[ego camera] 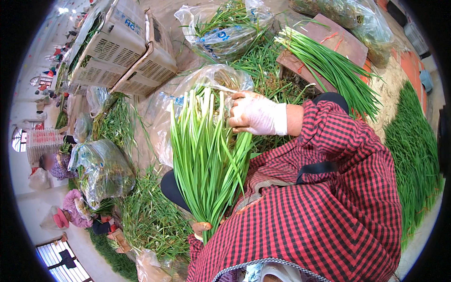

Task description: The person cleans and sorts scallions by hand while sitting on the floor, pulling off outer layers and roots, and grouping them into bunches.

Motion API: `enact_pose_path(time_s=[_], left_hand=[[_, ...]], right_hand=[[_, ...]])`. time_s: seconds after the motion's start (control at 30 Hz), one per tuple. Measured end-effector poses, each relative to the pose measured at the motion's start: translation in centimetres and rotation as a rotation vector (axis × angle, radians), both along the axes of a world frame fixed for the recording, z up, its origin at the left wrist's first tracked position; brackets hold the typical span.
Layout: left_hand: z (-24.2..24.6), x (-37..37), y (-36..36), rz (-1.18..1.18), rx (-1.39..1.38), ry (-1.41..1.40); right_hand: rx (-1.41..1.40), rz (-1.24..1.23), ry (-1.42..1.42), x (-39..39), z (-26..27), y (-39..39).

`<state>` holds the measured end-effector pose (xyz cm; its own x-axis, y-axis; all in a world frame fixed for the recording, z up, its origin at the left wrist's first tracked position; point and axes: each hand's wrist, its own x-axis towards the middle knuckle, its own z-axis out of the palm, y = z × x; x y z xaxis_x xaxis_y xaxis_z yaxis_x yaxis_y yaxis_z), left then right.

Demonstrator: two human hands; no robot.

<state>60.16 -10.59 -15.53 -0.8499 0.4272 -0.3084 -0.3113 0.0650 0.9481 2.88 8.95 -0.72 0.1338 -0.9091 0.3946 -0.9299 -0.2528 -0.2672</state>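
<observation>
A loose bunch of long green chives [208, 148] lies across my lap, its pale stem ends pointing away from me. My left hand [202, 227] grips the leaf ends low down, mostly hidden by leaves and my checked sleeve. My right hand [259, 112] wears a stained white glove. Its fingers curl beside the pale stems at the bunch's right edge; whether they pinch anything is unclear. Behind the stems spreads an open clear plastic bag [216, 75]. Another chive bunch [327, 67] rests on a low brown board [352, 49] with red ties on it.
Loose leaf trimmings [155, 211] cover the floor. White plastic crates [123, 49] stand at upper left. Filled bags [105, 169] [225, 35] sit nearby. A long row of chives [410, 158] lines the right. Two people [75, 208] work at far left.
</observation>
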Motion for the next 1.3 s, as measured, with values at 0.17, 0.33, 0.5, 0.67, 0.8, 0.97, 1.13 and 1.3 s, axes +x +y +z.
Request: enact_pose_path(time_s=[0.17, 0.33, 0.5, 0.67, 0.8, 0.97, 1.13, 1.3], left_hand=[[-0.4, 0.2, 0.0, 0.004, -0.003, -0.001], [-0.5, 0.5, -0.2, 0.002, -0.002, -0.003], [-0.6, 0.6, -0.4, 0.002, -0.006, -0.007], [-0.6, 0.9, 0.0, 0.006, -0.008, -0.018], [-0.6, 0.9, 0.1, 0.007, -0.02, -0.023], [-0.6, 1.1, 0.2, 0.012, -0.019, -0.023], [-1.2, 1.0, 0.0, 0.013, -0.02, -0.028], [-1.1, 1.3, -0.3, 0.012, -0.026, -0.025]], right_hand=[[0.087, -0.142, 0.053, -1.1, 0.5, 1.3], [0.211, -0.586, -0.148, -9.8, -2.4, 5.2], [0.518, -0.857, -0.345, -12.8, -4.3, 7.7], [0.661, -0.093, -1.51, -3.0, -1.9, 4.0], [0.487, -0.11, -1.613, -1.4, -3.3, 2.6], [0.114, -0.573, -1.603, -4.7, -4.3, 4.2], [0.451, -0.429, -1.56, 1.0, -0.8, 3.3], [0.44, -0.301, -1.475, 0.9, 0.4, 2.3]])
